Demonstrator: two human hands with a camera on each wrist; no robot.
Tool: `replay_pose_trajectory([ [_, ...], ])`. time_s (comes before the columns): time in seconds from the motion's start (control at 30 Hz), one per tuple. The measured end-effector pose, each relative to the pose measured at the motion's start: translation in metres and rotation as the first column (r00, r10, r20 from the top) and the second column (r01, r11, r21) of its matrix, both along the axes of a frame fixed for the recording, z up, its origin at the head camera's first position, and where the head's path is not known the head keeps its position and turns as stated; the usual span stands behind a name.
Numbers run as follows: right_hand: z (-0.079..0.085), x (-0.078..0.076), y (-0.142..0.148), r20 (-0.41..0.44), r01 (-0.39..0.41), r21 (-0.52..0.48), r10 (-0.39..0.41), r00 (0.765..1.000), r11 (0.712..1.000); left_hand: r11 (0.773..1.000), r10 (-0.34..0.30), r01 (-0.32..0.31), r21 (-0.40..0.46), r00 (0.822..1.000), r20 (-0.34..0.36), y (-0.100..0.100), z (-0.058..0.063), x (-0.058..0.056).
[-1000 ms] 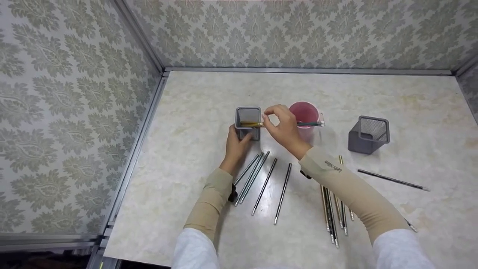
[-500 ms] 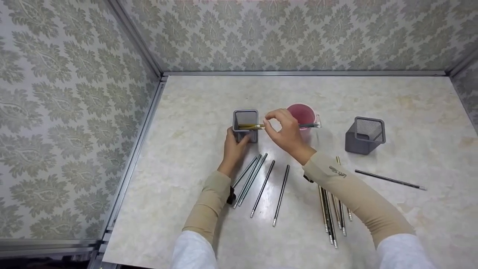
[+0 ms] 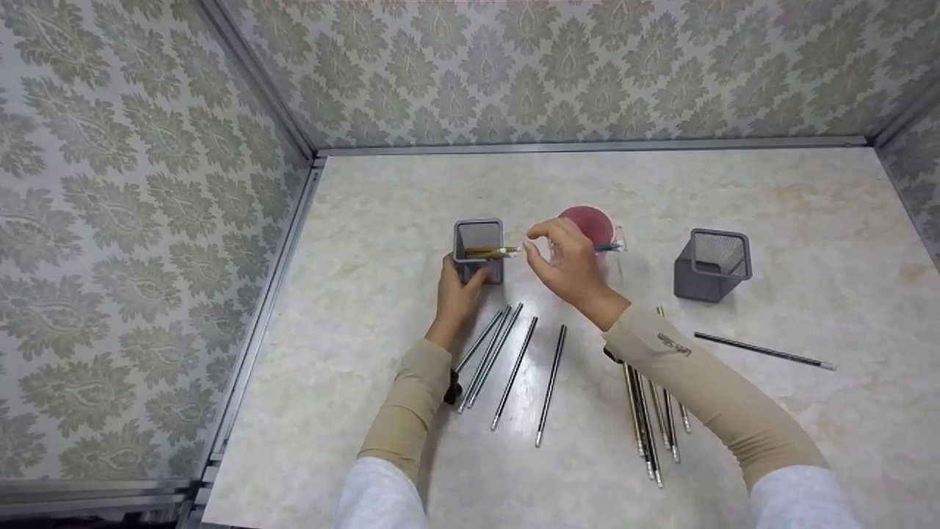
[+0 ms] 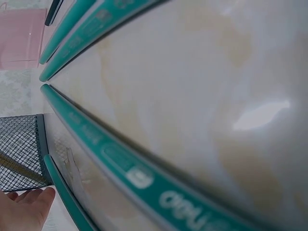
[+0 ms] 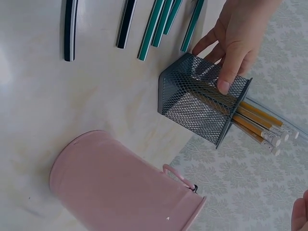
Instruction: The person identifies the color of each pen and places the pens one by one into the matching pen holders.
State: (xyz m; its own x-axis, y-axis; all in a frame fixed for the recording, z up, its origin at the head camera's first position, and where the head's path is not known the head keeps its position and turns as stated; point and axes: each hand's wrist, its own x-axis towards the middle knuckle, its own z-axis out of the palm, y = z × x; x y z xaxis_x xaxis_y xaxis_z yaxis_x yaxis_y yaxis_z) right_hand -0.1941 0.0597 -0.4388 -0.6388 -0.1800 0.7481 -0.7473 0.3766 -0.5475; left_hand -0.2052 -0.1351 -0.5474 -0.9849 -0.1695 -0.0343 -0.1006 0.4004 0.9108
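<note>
My left hand point(image 3: 457, 301) grips a grey mesh pencil holder point(image 3: 479, 234) by its near side, thumb across the front. Several yellow pencils point(image 3: 486, 253) lean in it, white eraser ends sticking out over the rim to the right; the right wrist view shows these pencils point(image 5: 257, 122) inside the mesh. Just right of the erasers is my right hand point(image 3: 569, 268), thumb and forefinger bent apart with nothing between them. Partly behind that hand stands a pink cup point(image 3: 591, 219) with a green pencil point(image 3: 608, 247) leaning out over its handle side.
Teal pencils point(image 3: 493, 360) and two black pencils point(image 3: 551, 386) lie in front of the left holder. Several black and gold pencils point(image 3: 650, 433) lie partly under the right forearm. Farther right are another mesh holder point(image 3: 711, 268) and a single black pencil point(image 3: 764, 351).
The right hand has let go of the yellow pencils' eraser ends and drawn slightly away to the right. My left hand keeps its grip on the holder. The head view has shifted a little.
</note>
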Motion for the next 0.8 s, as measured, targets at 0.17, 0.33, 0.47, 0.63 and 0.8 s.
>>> replay_pose_trajectory([
  [0.17,-0.001,0.001,0.005,-0.01,0.013,0.014,-0.013,1.0,1.0,1.0,0.001,-0.001,-0.023,1.0,-0.004,-0.001,0.0,-0.001],
  [0.33,-0.003,0.002,0.008,-0.029,0.009,0.036,-0.008,1.0,0.999,0.999,0.01,-0.01,-0.039,1.0,-0.013,-0.002,-0.001,-0.002],
  [0.47,-0.005,0.004,0.01,-0.026,0.0,0.059,0.002,1.0,0.998,1.0,0.006,-0.007,-0.028,1.0,-0.026,-0.001,-0.002,-0.003],
  [0.63,-0.011,0.009,0.011,0.013,-0.012,0.096,0.011,1.0,0.995,1.0,-0.001,0.001,-0.015,1.0,-0.023,-0.001,-0.002,-0.002],
  [0.8,-0.02,0.013,0.012,0.041,-0.028,0.101,0.024,0.999,0.995,1.0,-0.003,0.003,-0.017,1.0,-0.015,0.0,-0.001,-0.002],
])
